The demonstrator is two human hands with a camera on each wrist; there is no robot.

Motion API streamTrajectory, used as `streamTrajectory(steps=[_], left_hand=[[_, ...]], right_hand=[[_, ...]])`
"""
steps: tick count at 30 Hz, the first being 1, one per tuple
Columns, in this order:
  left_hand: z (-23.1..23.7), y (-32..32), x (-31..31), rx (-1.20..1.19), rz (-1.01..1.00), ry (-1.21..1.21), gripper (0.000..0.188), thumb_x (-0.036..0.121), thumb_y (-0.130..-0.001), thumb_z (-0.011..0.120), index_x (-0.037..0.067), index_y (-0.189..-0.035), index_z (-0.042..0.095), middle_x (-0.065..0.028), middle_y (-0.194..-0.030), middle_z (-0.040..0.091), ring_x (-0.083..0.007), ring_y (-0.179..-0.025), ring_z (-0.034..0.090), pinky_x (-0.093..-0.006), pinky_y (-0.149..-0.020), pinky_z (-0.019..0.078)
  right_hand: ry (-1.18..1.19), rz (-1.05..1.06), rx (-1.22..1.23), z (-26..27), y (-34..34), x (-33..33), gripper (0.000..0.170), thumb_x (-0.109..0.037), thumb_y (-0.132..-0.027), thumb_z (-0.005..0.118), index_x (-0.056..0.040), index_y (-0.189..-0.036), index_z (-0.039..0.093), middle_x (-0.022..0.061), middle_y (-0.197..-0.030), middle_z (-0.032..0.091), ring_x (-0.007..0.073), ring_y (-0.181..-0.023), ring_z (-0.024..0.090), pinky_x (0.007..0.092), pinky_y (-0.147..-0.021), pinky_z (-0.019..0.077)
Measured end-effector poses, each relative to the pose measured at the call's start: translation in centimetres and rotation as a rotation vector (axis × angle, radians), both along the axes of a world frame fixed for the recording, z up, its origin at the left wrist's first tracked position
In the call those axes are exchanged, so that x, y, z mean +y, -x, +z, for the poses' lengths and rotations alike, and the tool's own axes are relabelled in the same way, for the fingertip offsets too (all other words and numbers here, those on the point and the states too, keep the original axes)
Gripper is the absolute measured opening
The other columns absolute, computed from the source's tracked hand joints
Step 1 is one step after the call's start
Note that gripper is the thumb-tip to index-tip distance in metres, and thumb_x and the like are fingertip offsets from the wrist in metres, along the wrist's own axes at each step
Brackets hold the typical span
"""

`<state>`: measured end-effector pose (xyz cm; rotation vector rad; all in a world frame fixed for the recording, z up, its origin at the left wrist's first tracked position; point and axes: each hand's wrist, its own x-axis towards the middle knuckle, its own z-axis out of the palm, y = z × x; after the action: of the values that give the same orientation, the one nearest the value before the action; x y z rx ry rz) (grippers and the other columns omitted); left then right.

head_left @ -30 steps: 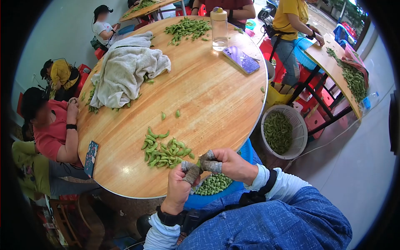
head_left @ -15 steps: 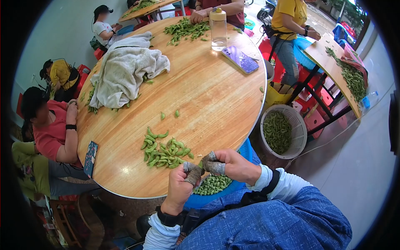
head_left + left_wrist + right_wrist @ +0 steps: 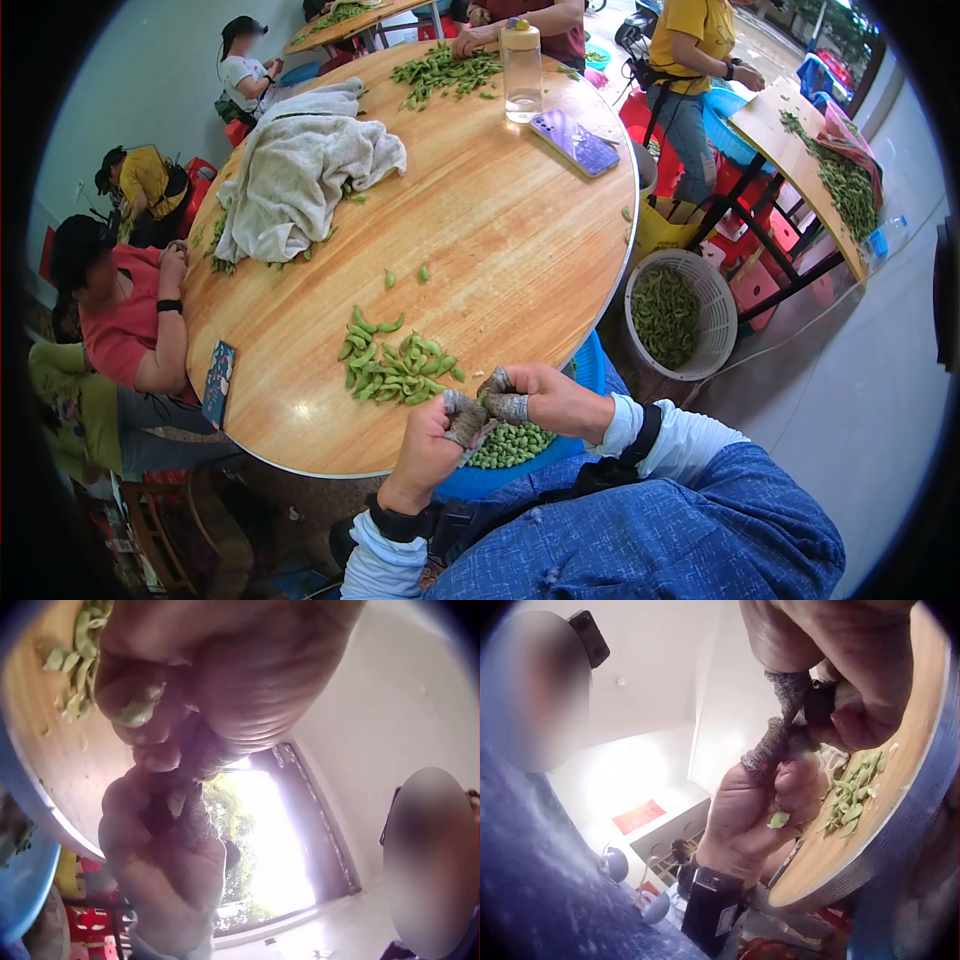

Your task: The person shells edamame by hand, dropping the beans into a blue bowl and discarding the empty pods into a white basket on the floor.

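Both hands meet over the near table edge, grey wraps on thumbs and fingers. My left hand (image 3: 428,452) curls its fingers; a green edamame pod (image 3: 778,820) pokes out between them in the right wrist view. My right hand (image 3: 562,402) pinches at the wrapped fingertips against the left, on a pod mostly hidden between them. Below the hands, a blue basin (image 3: 592,372) holds shelled green beans (image 3: 512,446). Just beyond the left hand, a small heap of edamame pods (image 3: 392,365) lies on the round wooden table (image 3: 520,250).
A grey cloth (image 3: 300,160) covers more pods. Farther back stand a water bottle (image 3: 522,75) and a purple phone (image 3: 574,142). A dark patterned box (image 3: 218,384) lies at the left edge. A white basket (image 3: 712,310) of pods stands right. Other people sit or stand around.
The hands stay together, with small shifts of the fingers; the green pod between the fingertips shows less now. Across the table, another person's hand has reached to the far pod pile.
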<state>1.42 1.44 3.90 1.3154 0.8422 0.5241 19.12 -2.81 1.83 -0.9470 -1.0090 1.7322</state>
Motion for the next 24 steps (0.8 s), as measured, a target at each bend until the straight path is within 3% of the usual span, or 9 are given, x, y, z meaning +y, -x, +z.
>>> streamTrajectory(steps=[2, 5, 8, 11, 14, 17, 19, 22, 24], left_hand=[[0.8, -0.4, -0.4, 0.078, 0.007, -0.078, 0.010, 0.001, -0.075, 0.060, -0.002, -0.083, 0.054, -0.0037, -0.064, 0.055, -0.0120, -0.055, 0.052, -0.0257, -0.050, 0.0414], [0.9, -0.4, -1.1, 0.415, 0.030, -0.746, 0.017, 0.004, -0.072, 0.063, -0.003, -0.086, 0.055, -0.0126, -0.067, 0.058, -0.0238, -0.058, 0.058, -0.0313, -0.055, 0.0455], [0.0, -0.3, -1.0, 0.445, -0.006, -1.158, 0.023, 0.007, -0.069, 0.065, -0.003, -0.088, 0.055, -0.0194, -0.068, 0.057, -0.0325, -0.063, 0.059, -0.0341, -0.057, 0.0466], [-1.0, -0.2, -0.8, 0.231, 0.052, -0.995, 0.023, 0.006, -0.072, 0.064, -0.004, -0.090, 0.054, -0.0146, -0.070, 0.059, -0.0254, -0.059, 0.058, -0.0324, -0.055, 0.0463], [-1.3, 0.1, -1.7, -0.020, 0.104, -0.282, 0.016, 0.004, -0.077, 0.059, -0.003, -0.091, 0.054, -0.0099, -0.071, 0.061, -0.0159, -0.056, 0.056, -0.0276, -0.051, 0.0442], [-1.3, 0.5, -2.0, -0.195, 0.165, 0.198, 0.010, 0.003, -0.081, 0.053, -0.001, -0.090, 0.055, -0.0055, -0.073, 0.061, -0.0074, -0.056, 0.052, -0.0205, -0.050, 0.0409], [-1.0, 0.8, -1.9, -0.100, 0.092, 0.194, 0.009, 0.003, -0.082, 0.051, 0.001, -0.089, 0.054, -0.0042, -0.070, 0.059, -0.0062, -0.055, 0.050, -0.0187, -0.049, 0.0393], [-1.1, 0.8, -2.0, -0.087, 0.075, 0.255, 0.009, 0.001, -0.081, 0.048, 0.003, -0.088, 0.054, -0.0026, -0.069, 0.056, -0.0049, -0.057, 0.049, -0.0176, -0.050, 0.0387], [-1.4, 0.3, -2.3, -0.139, 0.111, 0.328, 0.011, -0.001, -0.080, 0.046, 0.003, -0.088, 0.053, -0.0022, -0.069, 0.055, -0.0047, -0.058, 0.048, -0.0174, -0.052, 0.0387]], right_hand=[[0.022, -0.010, 0.010, 0.2, 0.0, 0.0, 0.011, -0.009, -0.085, 0.053, 0.0003, -0.090, 0.055, 0.0001, -0.082, 0.058, 0.0071, -0.077, 0.051, 0.0222, -0.069, 0.0425], [0.020, -0.048, 0.008, 0.8, 0.1, -0.1, 0.011, -0.009, -0.085, 0.053, 0.0008, -0.089, 0.055, 0.0005, -0.082, 0.058, 0.0071, -0.077, 0.051, 0.0222, -0.070, 0.0428], [-0.040, -0.066, 0.017, 0.7, 0.2, -0.1, 0.011, -0.009, -0.086, 0.053, 0.0011, -0.088, 0.056, 0.0007, -0.081, 0.058, 0.0073, -0.077, 0.052, 0.0225, -0.071, 0.0430], [-0.119, -0.079, 0.033, 0.3, 0.3, -0.4, 0.009, -0.007, -0.085, 0.053, 0.0012, -0.087, 0.056, 0.0012, -0.081, 0.058, 0.0078, -0.078, 0.052, 0.0231, -0.071, 0.0431], [-0.236, -0.083, -0.049, 0.8, 0.3, -0.6, 0.007, -0.004, -0.082, 0.054, 0.0015, -0.086, 0.056, 0.0039, -0.079, 0.059, 0.0101, -0.076, 0.053, 0.0245, -0.070, 0.0433], [-0.461, -0.095, -0.285, 1.0, 0.2, -0.8, 0.011, -0.001, -0.075, 0.058, 0.0011, -0.085, 0.055, 0.0095, -0.077, 0.057, 0.0190, -0.073, 0.055, 0.0284, -0.067, 0.0436], [-0.622, -0.079, -0.448, 1.1, -0.2, -0.6, 0.016, 0.001, -0.069, 0.060, 0.0006, -0.085, 0.055, 0.0138, -0.076, 0.055, 0.0273, -0.071, 0.056, 0.0321, -0.064, 0.0436], [-0.666, -0.047, -0.543, 1.1, -0.1, -1.0, 0.020, 0.001, -0.064, 0.060, -0.0009, -0.083, 0.056, 0.0169, -0.076, 0.053, 0.0364, -0.073, 0.052, 0.0372, -0.063, 0.0428], [-0.664, -0.022, -0.627, 2.0, -0.2, -1.3, 0.018, 0.000, -0.065, 0.060, -0.0007, -0.082, 0.055, 0.0166, -0.076, 0.053, 0.0363, -0.074, 0.052, 0.0381, -0.062, 0.0427]])
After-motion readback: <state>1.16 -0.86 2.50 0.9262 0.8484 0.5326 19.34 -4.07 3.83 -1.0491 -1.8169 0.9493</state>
